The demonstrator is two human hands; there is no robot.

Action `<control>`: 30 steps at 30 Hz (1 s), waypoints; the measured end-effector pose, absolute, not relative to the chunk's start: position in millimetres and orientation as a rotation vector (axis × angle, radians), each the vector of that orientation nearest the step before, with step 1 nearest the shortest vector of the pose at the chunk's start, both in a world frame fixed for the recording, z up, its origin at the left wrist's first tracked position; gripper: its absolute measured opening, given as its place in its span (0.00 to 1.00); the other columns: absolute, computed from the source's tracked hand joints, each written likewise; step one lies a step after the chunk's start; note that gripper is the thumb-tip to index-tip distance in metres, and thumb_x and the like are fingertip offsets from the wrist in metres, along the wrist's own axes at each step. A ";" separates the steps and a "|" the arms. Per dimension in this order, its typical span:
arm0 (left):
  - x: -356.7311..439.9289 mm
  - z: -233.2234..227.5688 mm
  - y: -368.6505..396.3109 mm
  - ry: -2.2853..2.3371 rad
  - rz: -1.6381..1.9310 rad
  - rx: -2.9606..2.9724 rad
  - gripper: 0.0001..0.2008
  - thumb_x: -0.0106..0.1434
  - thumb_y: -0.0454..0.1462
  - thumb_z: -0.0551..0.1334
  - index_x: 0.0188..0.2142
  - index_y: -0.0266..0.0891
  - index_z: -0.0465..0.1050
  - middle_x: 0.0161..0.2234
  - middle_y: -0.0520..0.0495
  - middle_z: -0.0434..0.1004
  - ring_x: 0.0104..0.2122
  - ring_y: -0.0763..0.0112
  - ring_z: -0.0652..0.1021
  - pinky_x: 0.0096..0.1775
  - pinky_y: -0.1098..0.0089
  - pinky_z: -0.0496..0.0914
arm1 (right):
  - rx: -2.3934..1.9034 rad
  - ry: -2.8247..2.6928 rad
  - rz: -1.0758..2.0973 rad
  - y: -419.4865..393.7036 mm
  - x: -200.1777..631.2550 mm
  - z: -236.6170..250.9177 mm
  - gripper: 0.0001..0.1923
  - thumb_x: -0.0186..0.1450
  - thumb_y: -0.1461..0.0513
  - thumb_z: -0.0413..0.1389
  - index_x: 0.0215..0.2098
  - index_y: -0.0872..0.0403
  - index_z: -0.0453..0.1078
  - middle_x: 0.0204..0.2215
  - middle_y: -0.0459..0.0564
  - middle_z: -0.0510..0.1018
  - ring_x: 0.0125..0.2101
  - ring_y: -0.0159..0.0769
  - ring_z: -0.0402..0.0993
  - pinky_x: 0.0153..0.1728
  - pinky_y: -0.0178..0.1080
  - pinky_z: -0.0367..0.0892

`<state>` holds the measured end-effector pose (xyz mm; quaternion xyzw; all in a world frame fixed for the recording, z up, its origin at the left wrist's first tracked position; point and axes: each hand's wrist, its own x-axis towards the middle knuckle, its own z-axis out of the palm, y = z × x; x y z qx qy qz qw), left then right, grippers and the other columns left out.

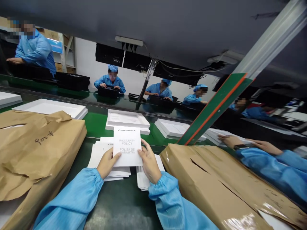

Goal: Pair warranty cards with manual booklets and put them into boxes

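Observation:
Between both hands I hold up a white warranty booklet [127, 156], its cover facing me with the printed words "Warranty Policy". My left hand [107, 163] pinches its left edge, thumb on the front. At the right edge my right hand [150, 161] grips it, thumb on the cover and the other fingers partly behind. Under and behind the booklet lies a loose stack of white booklets [96, 156] on the left. A second white stack [142, 182] lies under my right hand, partly hidden by it.
Brown paper packages flank me, one on the left [35, 153] and one on the right [216, 179]. Open white box parts [128, 119] lie on the green belt [96, 123] beyond. A slanted post [216, 108] rises at right. A co-worker's hands [240, 142] touch a white box there; other people work across.

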<state>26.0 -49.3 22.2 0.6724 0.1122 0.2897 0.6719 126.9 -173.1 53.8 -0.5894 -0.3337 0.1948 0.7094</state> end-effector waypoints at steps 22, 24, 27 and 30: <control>30.9 6.4 -45.4 0.485 0.881 1.375 0.19 0.51 0.41 0.54 0.43 0.37 0.62 0.40 0.47 0.68 0.42 0.67 0.66 0.45 0.69 0.58 | -3.111 -0.823 -0.117 -266.8 123.8 52.4 0.31 0.53 0.60 0.48 0.53 0.56 0.43 0.32 0.57 0.70 0.34 0.46 0.65 0.27 0.40 0.58; 30.7 6.3 -45.6 0.477 0.875 1.394 0.19 0.51 0.41 0.53 0.43 0.37 0.61 0.40 0.46 0.68 0.42 0.67 0.66 0.45 0.69 0.58 | -3.083 -0.840 -0.126 -267.5 124.8 50.1 0.31 0.53 0.62 0.48 0.53 0.57 0.42 0.32 0.57 0.69 0.35 0.45 0.64 0.27 0.39 0.58; 30.4 6.1 -45.9 0.462 0.873 1.412 0.19 0.52 0.41 0.53 0.43 0.37 0.61 0.40 0.46 0.68 0.42 0.67 0.66 0.45 0.69 0.58 | -3.033 -0.857 -0.113 -270.2 125.8 46.4 0.30 0.54 0.62 0.47 0.53 0.57 0.42 0.34 0.56 0.68 0.37 0.45 0.63 0.28 0.38 0.58; 30.3 5.5 -45.9 0.462 0.873 1.439 0.19 0.52 0.41 0.52 0.44 0.37 0.61 0.40 0.46 0.67 0.42 0.67 0.66 0.44 0.69 0.58 | -3.033 -0.862 -0.184 -271.9 124.4 43.9 0.29 0.54 0.63 0.47 0.53 0.56 0.43 0.32 0.55 0.69 0.35 0.44 0.64 0.27 0.38 0.58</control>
